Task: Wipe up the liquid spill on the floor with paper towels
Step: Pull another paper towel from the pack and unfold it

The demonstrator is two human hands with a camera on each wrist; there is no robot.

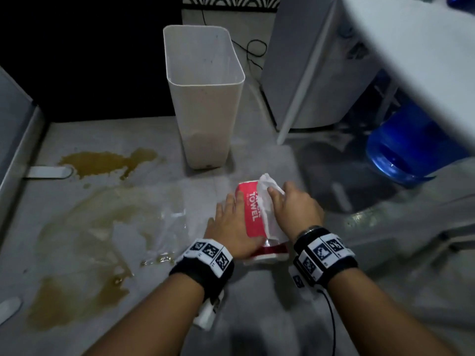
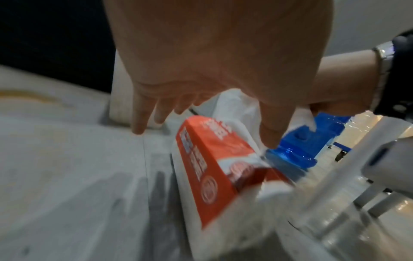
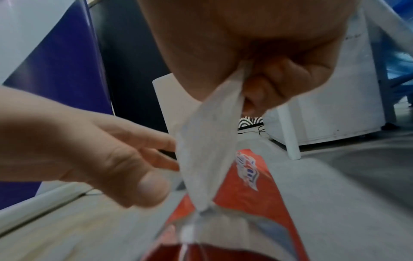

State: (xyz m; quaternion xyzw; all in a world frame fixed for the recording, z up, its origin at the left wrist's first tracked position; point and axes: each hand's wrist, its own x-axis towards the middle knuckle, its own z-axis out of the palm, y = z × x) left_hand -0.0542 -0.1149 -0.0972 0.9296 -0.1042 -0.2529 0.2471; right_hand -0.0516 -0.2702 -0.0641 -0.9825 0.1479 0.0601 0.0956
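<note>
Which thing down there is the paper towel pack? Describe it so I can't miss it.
Start at the tall white bin standing on the floor. Just in front of it lies the paper towel pack, between the left hand and right hand. It is the only red item, lettered TOWEL.

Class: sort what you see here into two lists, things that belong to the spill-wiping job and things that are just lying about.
Part of the job:
- brown spill
- red paper towel pack
- white paper towel, pinched by the right hand
- left hand, resting on the pack

Just lying about:
- white bin
- blue water jug
- black cable
</note>
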